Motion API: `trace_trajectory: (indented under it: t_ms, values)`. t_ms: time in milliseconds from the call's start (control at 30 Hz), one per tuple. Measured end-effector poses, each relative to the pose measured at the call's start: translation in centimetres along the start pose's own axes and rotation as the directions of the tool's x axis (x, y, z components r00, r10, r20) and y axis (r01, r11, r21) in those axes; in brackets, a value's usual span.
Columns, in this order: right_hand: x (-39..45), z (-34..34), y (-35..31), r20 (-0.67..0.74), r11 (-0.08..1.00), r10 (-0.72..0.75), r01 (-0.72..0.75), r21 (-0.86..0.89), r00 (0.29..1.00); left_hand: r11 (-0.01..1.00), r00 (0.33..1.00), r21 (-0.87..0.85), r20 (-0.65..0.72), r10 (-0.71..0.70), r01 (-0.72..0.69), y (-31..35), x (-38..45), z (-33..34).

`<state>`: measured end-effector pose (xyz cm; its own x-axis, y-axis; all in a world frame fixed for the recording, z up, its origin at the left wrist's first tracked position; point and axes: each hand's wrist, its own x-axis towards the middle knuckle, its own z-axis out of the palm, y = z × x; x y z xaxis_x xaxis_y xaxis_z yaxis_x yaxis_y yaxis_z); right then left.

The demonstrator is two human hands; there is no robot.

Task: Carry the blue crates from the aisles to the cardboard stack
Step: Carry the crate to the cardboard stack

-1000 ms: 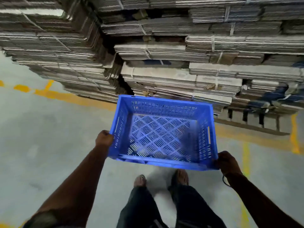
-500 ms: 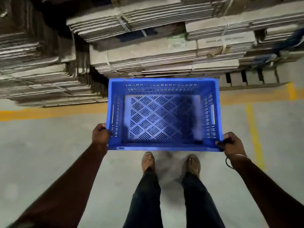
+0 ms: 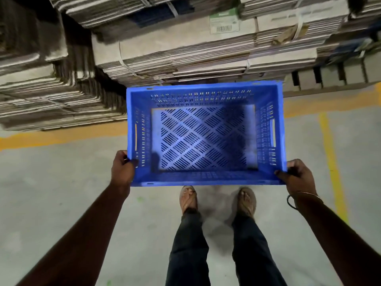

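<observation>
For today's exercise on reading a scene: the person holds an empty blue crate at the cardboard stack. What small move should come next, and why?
Probably lower the blue crate to the floor by the cardboard stack. The left hand and right hand grip its near corners, and its far edge already reaches the stack.

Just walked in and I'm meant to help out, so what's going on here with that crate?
A person is carrying an empty blue crate with both hands: the left hand grips its near left corner, the right hand its near right corner. They stand on the concrete floor, facing the strapped cardboard stack. The crate is held off the floor right in front of the stack, not yet set down.
</observation>
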<state>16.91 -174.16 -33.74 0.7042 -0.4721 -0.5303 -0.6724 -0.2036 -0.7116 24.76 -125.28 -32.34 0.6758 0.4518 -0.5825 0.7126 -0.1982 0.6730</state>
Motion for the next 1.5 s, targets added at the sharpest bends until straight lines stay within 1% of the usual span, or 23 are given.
trace_trajectory:
  t_ms: [133, 333, 600, 733, 800, 900, 1000, 1100, 1167, 1233, 1367, 1500]
  values:
    - [-0.2, -0.2, -0.2, -0.027, 1.000, 0.019, -0.020, -0.023, 0.999, 0.999, 0.999, 0.035, -0.032, 0.004, -0.003, 0.0, -0.3, 0.2]
    - [-0.9, -0.4, -0.1, -0.059, 0.989, 0.038, -0.046, -0.141, 0.998, 0.997, 0.998, 0.063, -0.032, 0.047, -0.045, 0.5, -1.1, 0.7]
    - [-2.0, -0.4, -0.4, -0.127, 0.980, -0.009, -0.017, -0.201, 0.992, 0.989, 0.997, 0.137, 0.062, 0.047, -0.055, 0.3, -1.3, 0.7]
    - [-2.1, -0.4, -0.9, -0.239, 0.982, 0.010, -0.055, -0.182, 0.971, 0.984, 0.990, 0.150, 0.114, 0.077, -0.094, 0.2, -2.3, 1.2]
    - [-2.4, -0.4, -0.9, -0.270, 0.984, 0.017, -0.064, -0.165, 0.963, 0.977, 0.986, 0.175, 0.137, 0.098, -0.121, 0.0, -3.0, 1.5]
    - [-2.6, -0.2, -0.9, -0.253, 0.974, -0.027, -0.031, -0.222, 0.967, 0.963, 0.986, 0.230, 0.125, 0.114, -0.140, -0.5, -3.5, 1.6]
    - [-2.5, 0.1, -1.2, -0.218, 0.956, -0.062, -0.005, -0.294, 0.974, 0.955, 0.988, 0.253, 0.060, 0.143, -0.154, -0.6, -3.6, 1.5]
    - [-2.8, 0.6, -1.3, -0.146, 0.947, -0.118, 0.067, -0.313, 0.982, 0.952, 0.987, 0.270, -0.023, 0.159, -0.147, -0.5, -3.2, 0.9]
    - [-3.2, 1.1, -1.3, -0.107, 0.943, -0.144, 0.104, -0.315, 0.984, 0.951, 0.987, 0.278, -0.039, 0.153, -0.136, -0.5, -3.0, 0.2]
    - [-3.5, 1.6, -1.3, -0.096, 0.946, -0.139, 0.104, -0.307, 0.986, 0.947, 0.992, 0.300, -0.023, 0.128, -0.115, -0.6, -3.0, -0.5]
    - [-3.7, 1.8, -1.2, -0.117, 0.964, -0.084, 0.051, -0.261, 0.990, 0.945, 0.995, 0.311, 0.044, 0.088, -0.097, -0.5, -3.5, -0.9]
    - [-3.5, 1.2, -1.4, -0.143, 0.960, -0.111, 0.069, -0.270, 0.983, 0.957, 0.994, 0.269, 0.069, 0.090, -0.105, -0.5, -3.8, -0.7]
